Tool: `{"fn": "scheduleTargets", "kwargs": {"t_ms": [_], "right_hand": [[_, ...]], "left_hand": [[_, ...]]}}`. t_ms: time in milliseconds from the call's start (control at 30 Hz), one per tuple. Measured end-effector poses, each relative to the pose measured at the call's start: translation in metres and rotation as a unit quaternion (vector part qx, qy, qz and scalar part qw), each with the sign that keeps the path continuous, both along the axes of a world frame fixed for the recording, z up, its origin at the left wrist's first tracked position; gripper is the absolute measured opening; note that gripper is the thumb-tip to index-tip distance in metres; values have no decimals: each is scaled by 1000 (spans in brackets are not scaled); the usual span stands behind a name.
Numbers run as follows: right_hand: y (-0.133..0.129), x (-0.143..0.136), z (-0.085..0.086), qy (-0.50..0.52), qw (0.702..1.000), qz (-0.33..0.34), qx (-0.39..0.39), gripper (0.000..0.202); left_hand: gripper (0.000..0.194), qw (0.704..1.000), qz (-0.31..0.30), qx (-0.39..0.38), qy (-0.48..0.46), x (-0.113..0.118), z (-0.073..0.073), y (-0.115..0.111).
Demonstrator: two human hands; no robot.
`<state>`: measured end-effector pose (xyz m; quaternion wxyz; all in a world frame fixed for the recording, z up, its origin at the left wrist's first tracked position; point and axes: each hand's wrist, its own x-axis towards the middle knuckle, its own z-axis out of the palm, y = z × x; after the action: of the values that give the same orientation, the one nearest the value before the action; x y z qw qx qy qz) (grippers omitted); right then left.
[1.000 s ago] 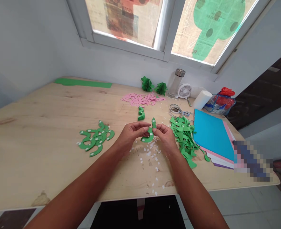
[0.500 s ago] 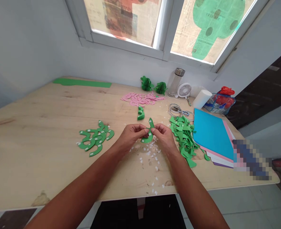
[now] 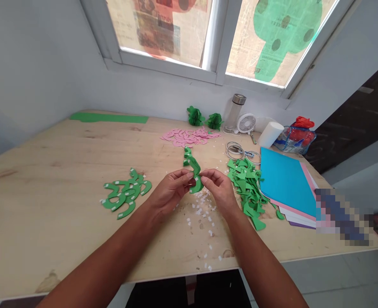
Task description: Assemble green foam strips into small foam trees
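Between both hands, over the middle of the table, is a curved green paper cutout [image 3: 196, 185] with small white squares on it. My left hand [image 3: 177, 185] pinches its left side. My right hand [image 3: 217, 184] has thumb and forefinger closed at its right edge. Just behind it stands a small stack of green cutouts [image 3: 187, 152], partly hidden by the held piece. Left of my left hand lies a loose pile of curved green cutouts [image 3: 128, 191] bearing white squares. Tiny white paper bits [image 3: 202, 209] are strewn below the hands.
Green scraps [image 3: 246, 184] lie to the right, beside blue sheets [image 3: 287, 182] and tape rolls [image 3: 235, 150]. Pink cutouts [image 3: 189, 137], green paper ornaments [image 3: 195, 116], a bottle [image 3: 235, 113], a white fan [image 3: 246, 123] and a green strip [image 3: 110, 117] are at the back.
The green cutout has been turned and its curved upper part now stands up higher between the hands. My left hand has opened out slightly beneath it. The view has shifted a little.
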<state>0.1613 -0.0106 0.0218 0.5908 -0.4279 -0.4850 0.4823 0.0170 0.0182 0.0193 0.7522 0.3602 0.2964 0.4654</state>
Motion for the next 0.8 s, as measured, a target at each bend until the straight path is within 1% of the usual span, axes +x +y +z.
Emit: {"fn": "scheduleTargets", "kwargs": {"t_ms": [233,300,400,567,700,800], "right_hand": [[-2,0,5,28,999,34,13,17],[-2,0,4,20,999,33,23,17],[-2,1,0,-21,999,17,45,15],[-1,2,-6,-74,995,-11,62,14],[-3,1,-3,-97,994,-10,47,18],[-3,0,-2,-149,987,-30,48,17]], "left_hand": [[22,998,-25,0,-62,-1,-2,-1],[21,997,-30,-1,-66,-2,-4,-1],[21,997,-30,-6,-66,-2,-6,0],[21,999,-5,10,-53,-1,-4,0],[20,999,26,26,-27,2,-1,-1],[18,998,48,40,0,5,-1,-2]]}}
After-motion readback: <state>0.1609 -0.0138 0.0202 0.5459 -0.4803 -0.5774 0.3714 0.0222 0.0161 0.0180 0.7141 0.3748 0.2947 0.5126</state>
